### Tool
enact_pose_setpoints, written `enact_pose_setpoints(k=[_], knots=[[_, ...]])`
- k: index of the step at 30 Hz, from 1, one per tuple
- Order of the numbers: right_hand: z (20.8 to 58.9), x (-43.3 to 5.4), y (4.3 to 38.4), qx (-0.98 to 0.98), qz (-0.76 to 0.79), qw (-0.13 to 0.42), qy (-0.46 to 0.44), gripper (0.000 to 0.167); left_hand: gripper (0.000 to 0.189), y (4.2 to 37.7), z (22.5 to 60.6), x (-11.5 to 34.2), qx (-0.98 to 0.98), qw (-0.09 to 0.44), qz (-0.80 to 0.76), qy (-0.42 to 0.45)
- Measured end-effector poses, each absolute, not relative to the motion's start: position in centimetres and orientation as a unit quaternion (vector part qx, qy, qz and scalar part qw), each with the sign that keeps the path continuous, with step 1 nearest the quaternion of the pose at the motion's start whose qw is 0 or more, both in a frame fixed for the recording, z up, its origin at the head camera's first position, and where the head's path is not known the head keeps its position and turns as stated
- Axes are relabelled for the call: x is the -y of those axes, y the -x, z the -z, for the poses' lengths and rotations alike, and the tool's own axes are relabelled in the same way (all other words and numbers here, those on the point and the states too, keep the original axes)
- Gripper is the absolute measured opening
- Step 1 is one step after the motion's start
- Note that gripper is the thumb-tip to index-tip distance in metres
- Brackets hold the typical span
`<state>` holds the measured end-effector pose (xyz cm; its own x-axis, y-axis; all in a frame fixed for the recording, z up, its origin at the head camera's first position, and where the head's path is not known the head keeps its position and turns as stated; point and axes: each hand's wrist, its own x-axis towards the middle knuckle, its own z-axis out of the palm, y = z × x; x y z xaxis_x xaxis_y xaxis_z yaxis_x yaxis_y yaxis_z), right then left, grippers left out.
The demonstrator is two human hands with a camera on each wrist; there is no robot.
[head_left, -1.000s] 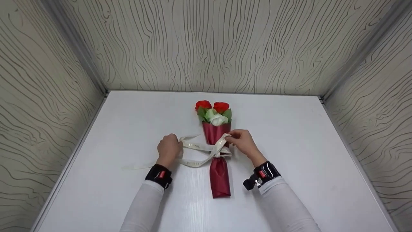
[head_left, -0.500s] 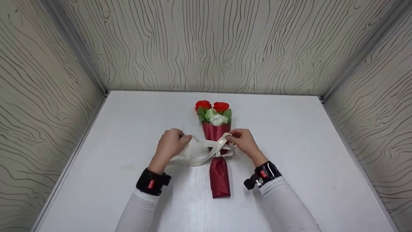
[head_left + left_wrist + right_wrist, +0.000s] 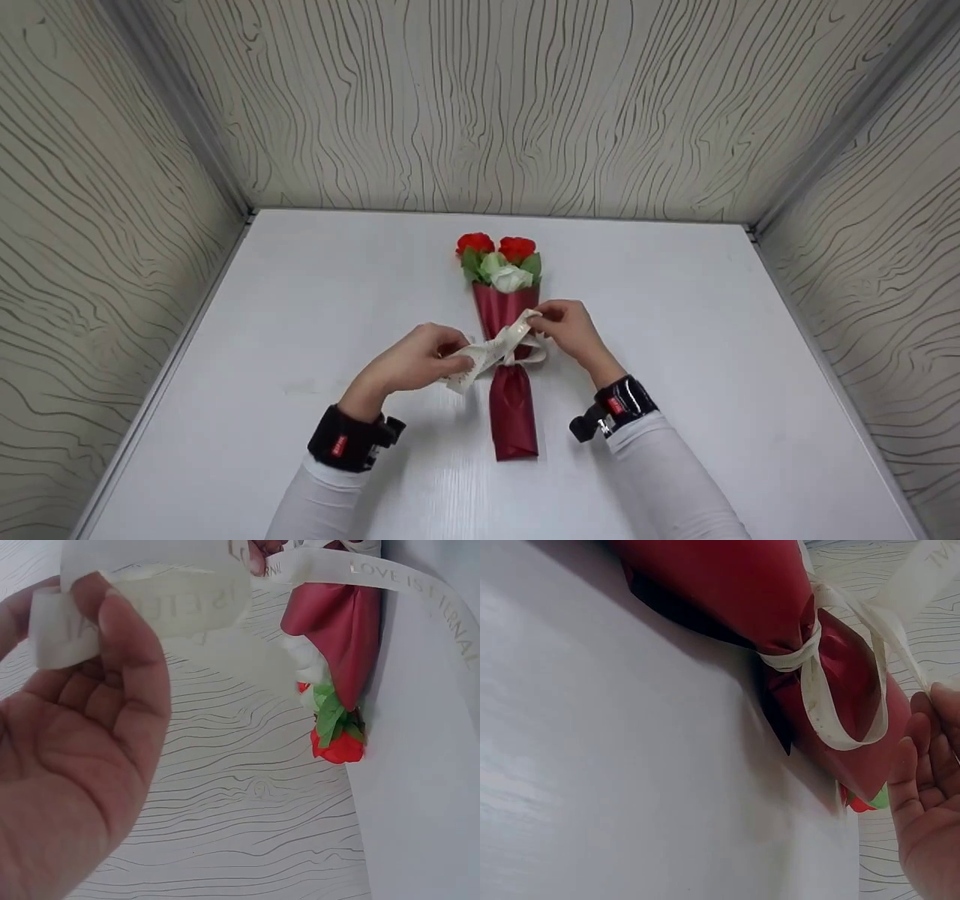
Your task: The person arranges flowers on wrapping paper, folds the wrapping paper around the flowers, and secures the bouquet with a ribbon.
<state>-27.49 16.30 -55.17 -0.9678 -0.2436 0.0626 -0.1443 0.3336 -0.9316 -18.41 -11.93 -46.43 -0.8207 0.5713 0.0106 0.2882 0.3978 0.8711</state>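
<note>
A small bouquet (image 3: 513, 420) in dark red wrapping lies on the white table, its red and white flowers (image 3: 510, 279) toward the back wall. Cream ribbon (image 3: 799, 656) is tied round its narrow middle, and a loop of it hangs at the right side. My left hand (image 3: 417, 361), left of the bouquet, pinches a length of the ribbon between thumb and fingers; gold lettering shows on this ribbon (image 3: 180, 600) in the left wrist view. On the other side, my right hand (image 3: 573, 330) pinches another part of the ribbon above the wrapping.
The white table (image 3: 675, 360) is bounded by a back wall (image 3: 480, 105) and side walls with a wood-grain line pattern. Black bands (image 3: 352, 442) with small cameras sit on both wrists over white sleeves.
My left hand first rose off the ribbon's left side, then moved right and lower toward the bouquet, bringing the ribbon with it. My right hand has stayed nearly still, pinching its part.
</note>
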Motion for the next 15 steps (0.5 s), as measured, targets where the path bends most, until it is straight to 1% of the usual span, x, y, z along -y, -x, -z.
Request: enact_pose_setpoints(k=[5, 8, 12, 15], knots=[[55.0, -16.4, 27.5, -0.819, 0.559, 0.049, 0.122, 0.015, 0.009, 18.1, 47.1, 11.0, -0.806, 0.168, -0.499, -0.271], [54.9, -16.6, 27.6, -0.823, 0.554, 0.054, 0.115, 0.016, 0.009, 18.0, 47.8, 9.9, -0.8, 0.162, -0.507, -0.278], [54.8, -16.7, 27.7, -0.822, 0.555, 0.065, 0.108, 0.018, 0.01, 17.6, 49.1, 7.7, -0.786, 0.124, -0.535, -0.283], [54.8, -16.7, 27.7, -0.82, 0.559, 0.071, 0.105, 0.017, 0.011, 16.9, 50.3, 5.3, -0.768, 0.069, -0.579, -0.264]])
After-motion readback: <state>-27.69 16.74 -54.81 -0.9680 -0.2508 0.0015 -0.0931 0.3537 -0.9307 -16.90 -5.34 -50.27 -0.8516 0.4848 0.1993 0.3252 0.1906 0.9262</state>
